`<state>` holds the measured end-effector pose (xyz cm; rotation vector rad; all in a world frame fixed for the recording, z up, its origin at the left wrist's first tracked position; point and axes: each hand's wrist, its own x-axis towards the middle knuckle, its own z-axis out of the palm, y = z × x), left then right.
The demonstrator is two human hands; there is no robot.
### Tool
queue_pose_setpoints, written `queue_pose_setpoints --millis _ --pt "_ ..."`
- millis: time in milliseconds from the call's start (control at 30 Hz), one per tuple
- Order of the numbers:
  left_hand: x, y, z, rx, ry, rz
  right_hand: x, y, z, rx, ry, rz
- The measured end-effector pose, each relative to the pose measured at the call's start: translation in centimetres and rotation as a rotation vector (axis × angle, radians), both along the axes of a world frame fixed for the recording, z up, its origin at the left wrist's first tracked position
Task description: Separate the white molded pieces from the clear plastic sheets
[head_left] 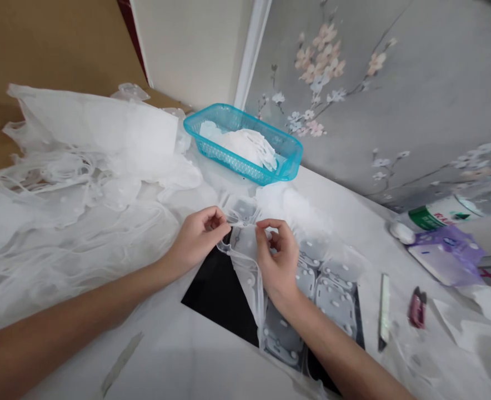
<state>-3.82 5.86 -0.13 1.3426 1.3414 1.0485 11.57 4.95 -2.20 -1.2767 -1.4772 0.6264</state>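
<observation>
Over a black board, my left hand is closed, with thumb and index finger pinching a thin translucent plastic strip. My right hand pinches the same clear, soft-looking material a short way to the right. Below and beside the right hand lies a translucent sheet of moulded rounded pieces with small raised knobs, resting on the black board. My right hand and forearm hide part of it. A loose edge of the material hangs down between my hands.
A large heap of translucent plastic scraps covers the left side. A blue basket with white flat pieces stands at the back. On the right are a cutter knife, red-handled snips, a purple packet and a labelled bottle.
</observation>
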Motion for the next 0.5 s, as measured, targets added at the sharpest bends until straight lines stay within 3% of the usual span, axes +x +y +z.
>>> queue_pose_setpoints --millis 233,367,500 --pt "-0.25 0.23 -0.56 -0.004 -0.036 -0.034 0.08 -0.09 0.38 0.032 -0.077 0.044" --pt "-0.21 0.29 -0.25 -0.029 -0.103 -0.127 0.07 -0.03 0.60 0.030 -0.189 0.140" --pt "-0.02 0.20 0.12 -0.037 -0.057 -0.130 -0.01 0.12 0.33 0.039 -0.212 0.132"
